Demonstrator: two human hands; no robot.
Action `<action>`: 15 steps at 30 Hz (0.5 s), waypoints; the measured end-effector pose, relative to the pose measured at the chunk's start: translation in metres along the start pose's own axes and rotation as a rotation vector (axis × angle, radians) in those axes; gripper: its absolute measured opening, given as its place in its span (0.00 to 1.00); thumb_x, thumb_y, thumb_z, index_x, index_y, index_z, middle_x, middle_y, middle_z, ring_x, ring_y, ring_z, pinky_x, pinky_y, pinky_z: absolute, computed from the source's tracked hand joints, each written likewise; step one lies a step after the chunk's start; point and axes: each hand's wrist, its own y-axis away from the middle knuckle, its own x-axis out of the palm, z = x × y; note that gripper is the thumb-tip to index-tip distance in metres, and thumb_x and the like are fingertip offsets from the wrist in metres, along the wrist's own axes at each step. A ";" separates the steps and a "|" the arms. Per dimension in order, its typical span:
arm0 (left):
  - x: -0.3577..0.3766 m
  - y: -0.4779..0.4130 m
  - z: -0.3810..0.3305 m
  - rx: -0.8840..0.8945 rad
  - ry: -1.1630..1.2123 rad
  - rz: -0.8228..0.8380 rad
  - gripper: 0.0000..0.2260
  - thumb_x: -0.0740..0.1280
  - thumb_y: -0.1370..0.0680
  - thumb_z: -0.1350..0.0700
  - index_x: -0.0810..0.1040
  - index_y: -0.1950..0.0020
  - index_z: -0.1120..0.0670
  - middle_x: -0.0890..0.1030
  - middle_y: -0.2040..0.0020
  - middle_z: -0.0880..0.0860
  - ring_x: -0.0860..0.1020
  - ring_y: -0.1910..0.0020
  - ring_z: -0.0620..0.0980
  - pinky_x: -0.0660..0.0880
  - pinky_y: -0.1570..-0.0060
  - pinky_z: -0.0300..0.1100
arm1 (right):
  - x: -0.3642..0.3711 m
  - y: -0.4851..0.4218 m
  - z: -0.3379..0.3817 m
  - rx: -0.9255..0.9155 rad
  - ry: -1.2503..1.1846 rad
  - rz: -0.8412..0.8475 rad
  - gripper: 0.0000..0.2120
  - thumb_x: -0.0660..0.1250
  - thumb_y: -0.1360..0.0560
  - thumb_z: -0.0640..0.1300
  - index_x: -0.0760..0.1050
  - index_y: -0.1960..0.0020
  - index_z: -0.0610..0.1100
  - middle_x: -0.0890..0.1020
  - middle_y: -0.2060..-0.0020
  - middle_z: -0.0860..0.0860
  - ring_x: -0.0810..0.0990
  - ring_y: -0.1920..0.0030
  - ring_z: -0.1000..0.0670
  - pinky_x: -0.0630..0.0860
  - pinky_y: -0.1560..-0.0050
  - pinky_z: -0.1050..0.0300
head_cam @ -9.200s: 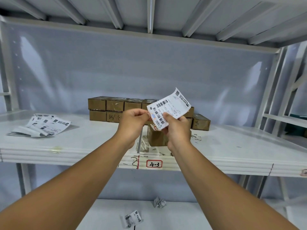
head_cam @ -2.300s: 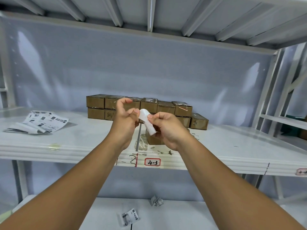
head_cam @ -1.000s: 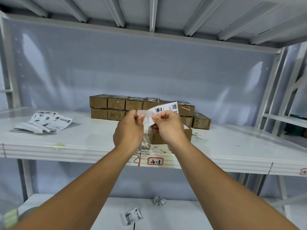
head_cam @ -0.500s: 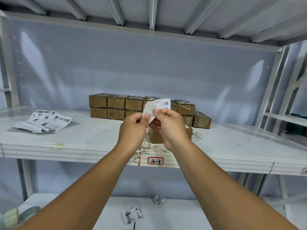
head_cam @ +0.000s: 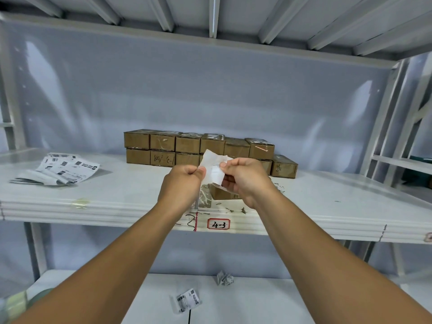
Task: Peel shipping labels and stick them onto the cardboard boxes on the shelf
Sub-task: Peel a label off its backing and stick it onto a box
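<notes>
Head view. Centre of frame: the left hand and right hand are raised together in front of the shelf and hold one shipping label between them. Half a second ago the printed face with its code square stood above the fingers. Now only a blank white face shows, and the sheet sits lower between the hands. This suggests the backing is being worked loose, so the peel is probably under way and nothing is stuck down yet.

Grip: each hand has its fingers curled and pinches one side edge of the label, left hand on the left edge, right hand on the right. Neither hand touches a box.

Just below the hands a single cardboard box sits on the shelf, partly hidden by the right hand. Behind it is the two-tier row of cardboard boxes. At centre left lies a fan of unpeeled labels, and at lower centre a crumpled paper scrap.
</notes>
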 end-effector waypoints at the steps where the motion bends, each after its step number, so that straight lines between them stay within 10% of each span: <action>1: -0.001 -0.001 0.000 -0.013 0.007 0.002 0.17 0.62 0.20 0.50 0.74 0.65 0.58 0.73 0.64 0.53 0.71 0.63 0.52 0.65 0.61 0.43 | -0.001 -0.001 0.000 0.005 0.015 0.006 0.06 0.67 0.24 0.35 0.74 0.59 0.40 0.82 0.61 0.43 0.80 0.66 0.49 0.82 0.60 0.54; 9: -0.012 0.000 -0.004 0.107 -0.173 -0.072 0.16 0.63 0.22 0.50 0.69 0.69 0.54 0.69 0.72 0.49 0.68 0.69 0.52 0.62 0.65 0.43 | 0.001 0.005 0.011 -0.125 0.113 0.083 0.05 0.64 0.23 0.32 0.72 0.56 0.39 0.80 0.63 0.42 0.80 0.74 0.53 0.78 0.72 0.60; 15: -0.003 0.000 -0.012 0.106 0.122 -0.115 0.10 0.65 0.22 0.49 0.77 0.63 0.47 0.79 0.65 0.47 0.77 0.63 0.49 0.71 0.62 0.42 | 0.015 0.009 0.005 -0.304 0.392 0.170 0.12 0.62 0.22 0.36 0.63 0.53 0.51 0.76 0.61 0.44 0.74 0.67 0.49 0.73 0.72 0.57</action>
